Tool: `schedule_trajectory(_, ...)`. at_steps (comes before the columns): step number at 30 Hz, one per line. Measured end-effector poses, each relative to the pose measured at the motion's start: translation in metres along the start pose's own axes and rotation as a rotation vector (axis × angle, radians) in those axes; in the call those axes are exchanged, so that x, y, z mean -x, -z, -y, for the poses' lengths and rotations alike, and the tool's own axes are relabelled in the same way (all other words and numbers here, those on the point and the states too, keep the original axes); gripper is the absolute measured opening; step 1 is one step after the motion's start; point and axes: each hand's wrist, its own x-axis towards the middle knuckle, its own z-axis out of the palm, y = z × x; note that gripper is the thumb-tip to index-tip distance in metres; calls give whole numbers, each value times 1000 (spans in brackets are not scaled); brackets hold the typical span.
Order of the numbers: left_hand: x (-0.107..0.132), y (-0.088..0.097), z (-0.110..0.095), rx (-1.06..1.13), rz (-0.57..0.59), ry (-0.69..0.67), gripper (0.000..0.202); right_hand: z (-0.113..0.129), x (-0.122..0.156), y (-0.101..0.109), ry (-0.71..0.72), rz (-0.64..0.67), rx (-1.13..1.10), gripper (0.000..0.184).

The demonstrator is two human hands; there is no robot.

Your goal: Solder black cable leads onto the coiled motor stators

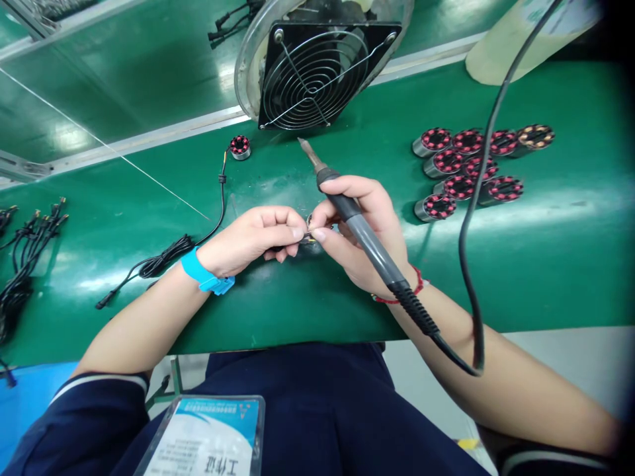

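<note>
Found left hand point(253, 238) and right hand point(360, 228) meeting over the green tabletop point(546, 264), near the fan point(322, 69); recorded left grip pinched together on a small part point(310, 233), perhaps a wired round piece, though too hidden by fingertips to tell. Noted right grip clamped on the soldering iron point(370, 243), handle lying across the fingers, tip angled up toward the fan and clear of the small part, right fingertips touching that part too. Logged blue wrist strap point(201, 272) on left wrist, cluster of red-topped round parts point(466, 168) well off to the right, and a single round part point(240, 147) beside the fan with a black cable point(163, 259) attached.
</note>
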Motion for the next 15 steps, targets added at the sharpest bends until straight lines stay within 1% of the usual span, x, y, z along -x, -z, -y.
schedule_trajectory(4, -4, 0, 2, -93, -98, -67, 8, -4, 0, 0, -18, 18, 97, 35)
schedule_trajectory(7, -11, 2, 6, -244, -228, -160, 5, -4, 0, 7, -102, -31, 215, 40)
schedule_trajectory(9, -17, 5, 9, -358, -306, -219, 4, 3, -1, 15, -183, -71, 289, 40)
schedule_trajectory(11, -23, 9, 13, -461, -349, -270, 6, 15, 0, 22, -250, -102, 359, 35)
schedule_trajectory(13, -27, 13, 17, -554, -370, -314, 8, 27, 4, 25, -249, -136, 446, 31)
schedule_trajectory(15, -29, 14, 18, -635, -391, -355, 9, 34, 12, 23, -194, -192, 519, 27)
